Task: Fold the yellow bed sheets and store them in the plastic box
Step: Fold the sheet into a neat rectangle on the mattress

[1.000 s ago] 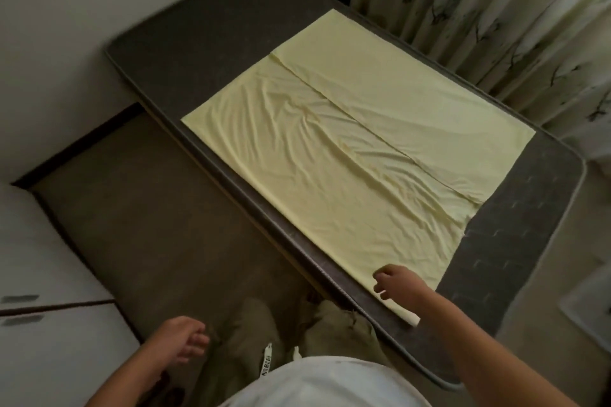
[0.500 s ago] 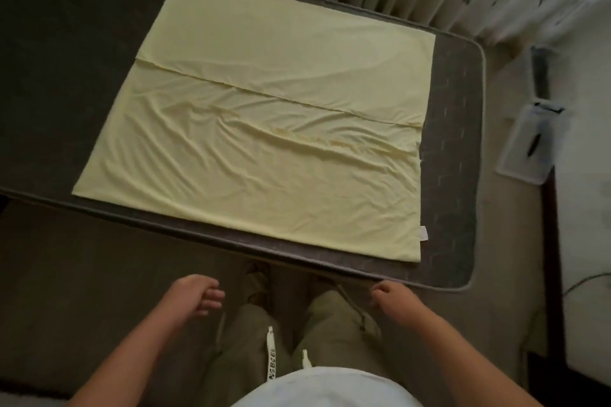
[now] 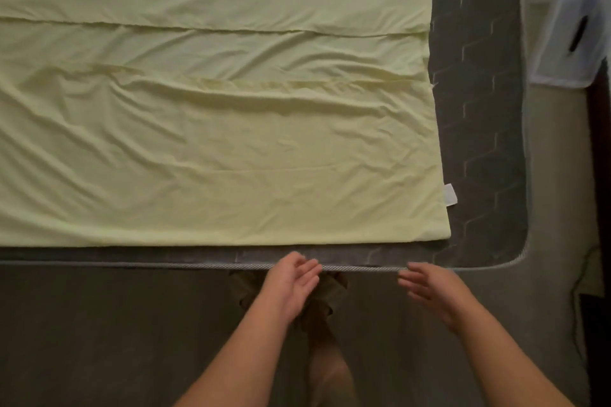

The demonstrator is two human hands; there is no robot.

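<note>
Head view: the yellow sheet (image 3: pixel 211 129) is spread flat on the dark mattress (image 3: pixel 479 109), partly folded, near edge just short of the mattress rim. Left hand (image 3: pixel 292 281) and right hand (image 3: pixel 426 287) are held loosely spread above that rim, gripping nothing. The near edge is best pinched at two well-separated points and lifted evenly. The sheet's left part is cut off; a pale container (image 3: pixel 572 26) at right is blurred, possibly the plastic box.

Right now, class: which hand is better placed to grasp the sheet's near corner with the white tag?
Probably the right hand: it hovers open nearer the yellow sheet's tagged corner; the left hand sits further along the mattress edge.
</note>
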